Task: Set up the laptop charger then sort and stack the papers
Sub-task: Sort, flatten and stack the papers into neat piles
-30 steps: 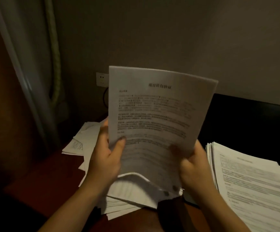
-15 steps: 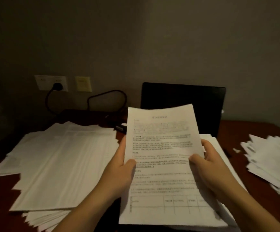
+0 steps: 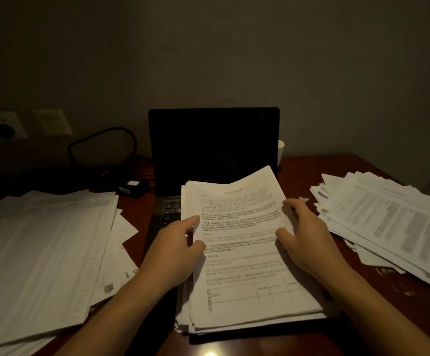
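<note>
Since the plug (image 3: 2, 129) is sitting in the outlet (image 3: 16, 122) at upper left, the charger (image 3: 131, 187) is looking set up. A ragged pile (image 3: 42, 253) is lying at left. At centre the stack (image 3: 234, 326) is resting on the laptop (image 3: 214, 147), with the left hand (image 3: 173, 255) and right hand (image 3: 309, 240) lying loosely spread on its top sheet's (image 3: 239, 227) edges, gripping nothing. At right a second pile (image 3: 388, 222) is sprawling, so sorting is looking roughly midway.

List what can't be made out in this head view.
Head view, all:
- Laptop keyboard: mostly covered by the middle paper stack.
- White cup: only a sliver shows beside the laptop screen.
- Left paper pile: cut off by left and bottom edges.
- Top sheet: text too small and dim to read.
- Charger cable past the charger brick: lost in darkness.
</note>
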A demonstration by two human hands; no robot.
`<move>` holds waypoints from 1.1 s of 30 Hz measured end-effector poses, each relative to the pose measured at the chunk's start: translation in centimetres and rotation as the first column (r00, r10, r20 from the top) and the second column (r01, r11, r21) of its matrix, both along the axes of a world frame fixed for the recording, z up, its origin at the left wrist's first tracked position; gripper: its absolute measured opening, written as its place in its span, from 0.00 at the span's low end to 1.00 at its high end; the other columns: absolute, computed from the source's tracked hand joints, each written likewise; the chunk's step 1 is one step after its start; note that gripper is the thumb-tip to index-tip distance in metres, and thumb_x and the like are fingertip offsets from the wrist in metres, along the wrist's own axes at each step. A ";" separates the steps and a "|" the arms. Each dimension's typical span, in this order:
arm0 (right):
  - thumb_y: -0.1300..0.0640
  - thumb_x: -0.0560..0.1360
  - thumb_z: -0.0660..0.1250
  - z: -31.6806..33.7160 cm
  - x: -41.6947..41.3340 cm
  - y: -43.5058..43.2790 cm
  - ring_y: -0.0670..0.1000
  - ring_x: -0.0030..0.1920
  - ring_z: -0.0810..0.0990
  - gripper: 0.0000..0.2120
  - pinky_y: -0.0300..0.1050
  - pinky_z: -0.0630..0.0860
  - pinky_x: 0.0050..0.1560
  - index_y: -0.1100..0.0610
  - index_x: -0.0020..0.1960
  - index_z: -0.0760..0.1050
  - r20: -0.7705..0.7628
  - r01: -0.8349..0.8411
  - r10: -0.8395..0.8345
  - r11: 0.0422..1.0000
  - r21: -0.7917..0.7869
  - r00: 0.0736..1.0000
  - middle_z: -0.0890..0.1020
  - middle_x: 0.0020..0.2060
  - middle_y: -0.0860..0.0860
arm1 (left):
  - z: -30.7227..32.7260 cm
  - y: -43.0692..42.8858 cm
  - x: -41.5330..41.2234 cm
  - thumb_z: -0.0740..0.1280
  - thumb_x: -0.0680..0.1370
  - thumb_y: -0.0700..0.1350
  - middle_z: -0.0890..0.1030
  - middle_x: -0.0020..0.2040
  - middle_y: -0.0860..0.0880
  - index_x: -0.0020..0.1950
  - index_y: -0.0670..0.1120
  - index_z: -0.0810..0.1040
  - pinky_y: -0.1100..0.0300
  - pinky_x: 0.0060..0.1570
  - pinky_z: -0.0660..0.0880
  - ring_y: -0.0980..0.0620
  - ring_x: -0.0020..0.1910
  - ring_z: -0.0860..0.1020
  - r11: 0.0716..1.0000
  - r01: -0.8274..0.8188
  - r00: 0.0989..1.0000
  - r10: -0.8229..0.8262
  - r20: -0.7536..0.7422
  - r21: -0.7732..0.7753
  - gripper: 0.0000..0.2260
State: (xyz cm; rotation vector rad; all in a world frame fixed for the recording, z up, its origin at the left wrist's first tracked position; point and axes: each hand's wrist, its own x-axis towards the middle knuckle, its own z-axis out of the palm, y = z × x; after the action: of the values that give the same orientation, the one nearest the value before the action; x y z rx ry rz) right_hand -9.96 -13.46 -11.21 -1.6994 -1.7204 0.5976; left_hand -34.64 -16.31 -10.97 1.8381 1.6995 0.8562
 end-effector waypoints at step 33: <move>0.48 0.81 0.65 1.8 -19.2 -3.5 0.40 0.50 0.79 0.09 0.33 0.73 0.50 0.48 0.57 0.82 0.192 -0.531 0.515 0.846 0.041 0.836 0.82 0.51 0.40 | -1.6 -5.8 -16.0 0.58 0.81 0.62 0.57 0.81 0.55 0.75 0.61 0.65 0.47 0.77 0.49 0.51 0.81 0.44 0.961 -0.275 0.864 0.253 -0.435 0.013 0.22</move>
State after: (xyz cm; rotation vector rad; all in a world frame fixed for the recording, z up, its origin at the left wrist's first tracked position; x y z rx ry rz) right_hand -29.17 -16.97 -9.36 -1.2323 -2.3306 0.6047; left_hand -50.68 -22.16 -12.62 1.8875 2.2695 0.5158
